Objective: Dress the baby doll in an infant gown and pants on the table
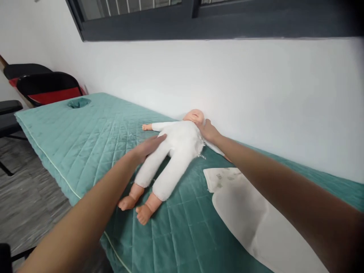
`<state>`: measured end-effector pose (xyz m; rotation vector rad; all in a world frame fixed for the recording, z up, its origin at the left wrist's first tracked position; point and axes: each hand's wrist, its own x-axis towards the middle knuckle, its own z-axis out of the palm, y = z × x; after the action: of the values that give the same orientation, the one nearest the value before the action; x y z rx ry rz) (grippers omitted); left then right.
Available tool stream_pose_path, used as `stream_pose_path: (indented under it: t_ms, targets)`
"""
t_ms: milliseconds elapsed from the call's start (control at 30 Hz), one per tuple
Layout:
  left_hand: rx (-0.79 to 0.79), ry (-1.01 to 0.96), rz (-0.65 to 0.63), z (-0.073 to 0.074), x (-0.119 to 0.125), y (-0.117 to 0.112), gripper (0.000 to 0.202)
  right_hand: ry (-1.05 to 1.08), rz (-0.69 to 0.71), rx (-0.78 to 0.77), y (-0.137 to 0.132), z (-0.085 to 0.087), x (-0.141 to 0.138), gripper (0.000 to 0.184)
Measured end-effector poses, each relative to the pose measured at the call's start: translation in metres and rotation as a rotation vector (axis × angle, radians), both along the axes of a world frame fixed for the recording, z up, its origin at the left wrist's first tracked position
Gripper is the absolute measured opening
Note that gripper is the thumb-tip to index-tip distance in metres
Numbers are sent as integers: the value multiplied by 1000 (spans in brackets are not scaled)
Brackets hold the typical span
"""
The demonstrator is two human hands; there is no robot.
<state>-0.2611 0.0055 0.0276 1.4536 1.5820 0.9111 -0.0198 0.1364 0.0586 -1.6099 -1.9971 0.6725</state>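
Observation:
A baby doll (182, 138) lies face up on a green quilted cover, its head toward the wall. White cloth makes up its body, arms and legs; the head, hands and feet are of a skin-toned material. Along its hip and upper thigh rests my left hand (150, 147), fingers stretched out against the cloth. My right hand (209, 132) is at the doll's shoulder and neck, with the thumb up beside the head and the other fingers partly hidden by the doll. Loose white threads hang at the doll's side. A white cloth piece (241, 204) with a small print lies under my right forearm.
The green quilted bed cover (105, 159) has a round face hole (79, 102) at its far left end. Black and red folding chairs (51, 89) stand beyond it. A white wall (270, 102) with a dark window frame (142, 24) runs along the back.

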Motion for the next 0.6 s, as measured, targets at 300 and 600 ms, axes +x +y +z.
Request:
stream_pose_path:
  t_ms: [300, 600]
  targets:
    - [66, -133, -107, 32, 36, -25, 68, 42, -90, -84, -22, 42, 16, 106]
    - [254, -163, -342, 41, 197, -103, 66, -38, -305, 5, -136, 83, 181, 101]
